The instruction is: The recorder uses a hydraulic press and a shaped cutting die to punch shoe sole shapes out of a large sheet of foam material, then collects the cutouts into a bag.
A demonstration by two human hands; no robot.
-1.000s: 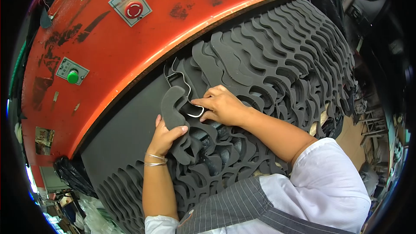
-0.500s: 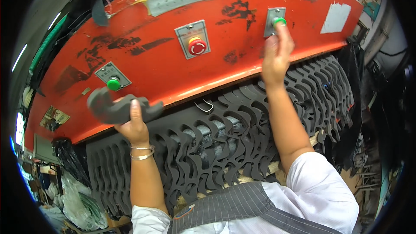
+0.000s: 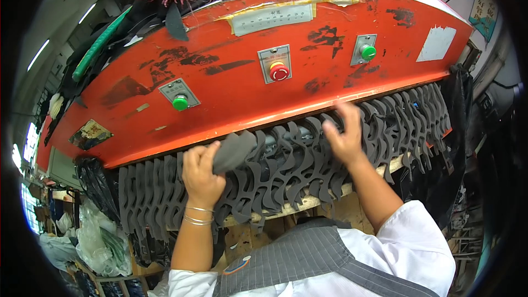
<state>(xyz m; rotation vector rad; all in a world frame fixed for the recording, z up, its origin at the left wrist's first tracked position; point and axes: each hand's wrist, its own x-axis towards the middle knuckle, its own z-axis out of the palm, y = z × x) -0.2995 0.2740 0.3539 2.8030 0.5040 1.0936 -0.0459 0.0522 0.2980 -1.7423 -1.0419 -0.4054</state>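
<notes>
While a green button is jutting from the red machine above, the left hand is gripping a foam piece, fingers closed on its lower end; its long axis is sloping up and rightward from them. Farther right, the right hand is hovering blurred over the cut foam, fingers spread, seemingly empty, well apart from the piece. Just beyond both hands, the machine's front is barring the way forward.

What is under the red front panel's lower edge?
Dark grey foam sheet, cut into wavy strips, reaches that edge. The right hand and the grey foam piece in the left hand hide parts of it. The red front panel covers anything farther back.
</notes>
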